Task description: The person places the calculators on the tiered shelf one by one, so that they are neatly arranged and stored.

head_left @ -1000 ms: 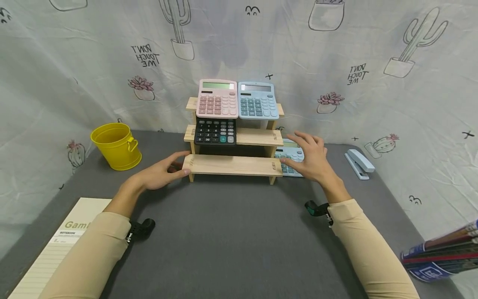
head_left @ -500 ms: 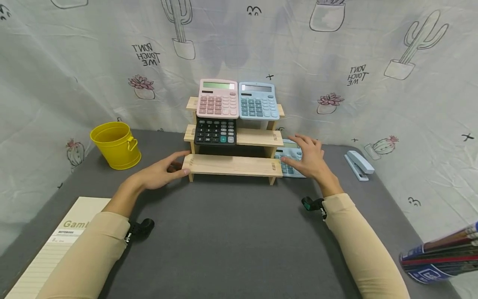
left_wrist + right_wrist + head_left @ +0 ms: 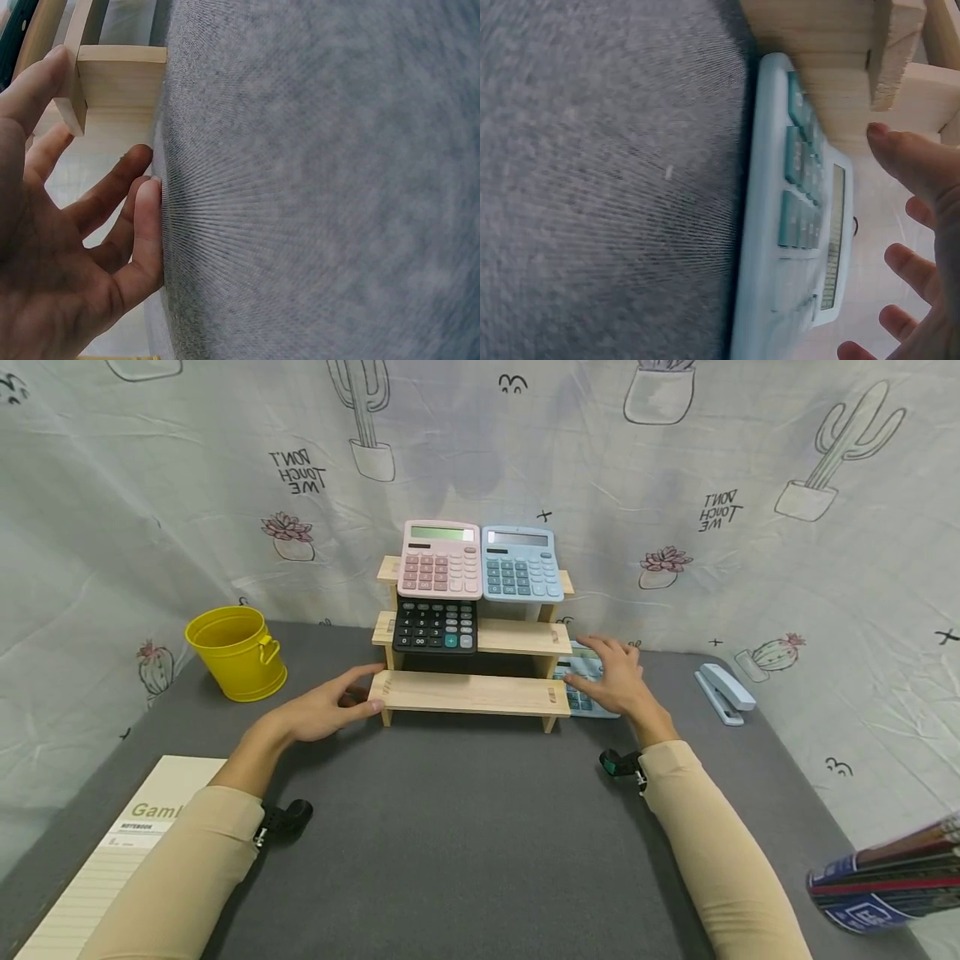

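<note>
A three-tier wooden shelf [image 3: 468, 692] stands in the middle of the table. My left hand [image 3: 318, 712] grips the left end of its lowest board. In the left wrist view the thumb [image 3: 41, 79] lies on the board's edge, opposite the index finger. Beside the shelf's right end, my right hand [image 3: 617, 681] hovers with fingers apart over a light blue calculator [image 3: 769, 247] on the table, partly hidden by the hand and shelf. The top tier bears a pink calculator [image 3: 438, 560] and another blue calculator [image 3: 520, 564]. A black calculator [image 3: 435, 627] sits on the middle tier.
A yellow bucket [image 3: 236, 656] stands at the back left, with a notebook [image 3: 150, 827] in front of it, partly under the left sleeve. On the right are a light blue stapler [image 3: 723, 693] and a tilted holder of pencils [image 3: 862, 902]. A printed curtain [image 3: 465, 435] hangs behind.
My right hand has shifted slightly left, closer to the shelf's right end. The left hand keeps its grip on the board.
</note>
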`<state>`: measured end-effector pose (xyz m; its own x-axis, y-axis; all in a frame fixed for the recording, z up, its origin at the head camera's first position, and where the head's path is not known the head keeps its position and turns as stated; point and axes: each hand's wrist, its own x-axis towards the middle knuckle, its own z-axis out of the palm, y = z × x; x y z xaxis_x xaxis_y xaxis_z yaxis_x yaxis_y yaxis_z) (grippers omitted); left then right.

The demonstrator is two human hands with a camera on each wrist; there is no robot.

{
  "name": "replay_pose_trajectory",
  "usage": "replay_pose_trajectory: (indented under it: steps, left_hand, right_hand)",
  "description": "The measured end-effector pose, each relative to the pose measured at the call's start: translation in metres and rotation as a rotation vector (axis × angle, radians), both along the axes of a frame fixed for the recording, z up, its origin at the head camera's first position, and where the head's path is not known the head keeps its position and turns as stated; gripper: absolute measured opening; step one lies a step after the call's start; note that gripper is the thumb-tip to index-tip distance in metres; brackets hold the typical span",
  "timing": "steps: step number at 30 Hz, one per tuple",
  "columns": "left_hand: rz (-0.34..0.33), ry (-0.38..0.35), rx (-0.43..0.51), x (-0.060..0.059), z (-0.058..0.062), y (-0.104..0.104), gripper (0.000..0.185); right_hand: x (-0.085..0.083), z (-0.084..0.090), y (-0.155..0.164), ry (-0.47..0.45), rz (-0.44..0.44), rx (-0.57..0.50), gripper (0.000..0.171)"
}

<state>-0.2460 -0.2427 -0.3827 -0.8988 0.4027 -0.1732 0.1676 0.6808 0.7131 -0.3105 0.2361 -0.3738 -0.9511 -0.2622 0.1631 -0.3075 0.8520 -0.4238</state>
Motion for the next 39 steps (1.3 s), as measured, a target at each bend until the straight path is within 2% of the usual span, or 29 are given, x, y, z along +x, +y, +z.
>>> replay_pose_trajectory:
  steps: [11,21,28,32,39]
  left_hand:
    - [0.002,0.006,-0.008,0.001,-0.001,0.0,0.081]
    - [0.012,-0.003,-0.014,0.001,0.0,0.0,0.082]
    - [0.008,-0.003,-0.012,0.001,0.0,0.0,0.081]
    - [0.012,-0.007,-0.019,0.001,0.0,-0.002,0.081]
    - [0.008,0.004,-0.004,0.0,-0.003,-0.002,0.08]
  right_hand:
    - [-0.007,-0.017,-0.007,-0.092,-0.001,0.082,0.077]
    - [-0.007,-0.017,-0.009,-0.171,0.01,0.026,0.079]
    - [-0.007,-0.018,-0.006,-0.233,-0.02,0.089,0.084]
    - [-0.007,-0.021,-0.007,-0.228,-0.015,0.139,0.082]
    - [-0.005,-0.02,-0.006,-0.169,-0.023,0.114,0.079]
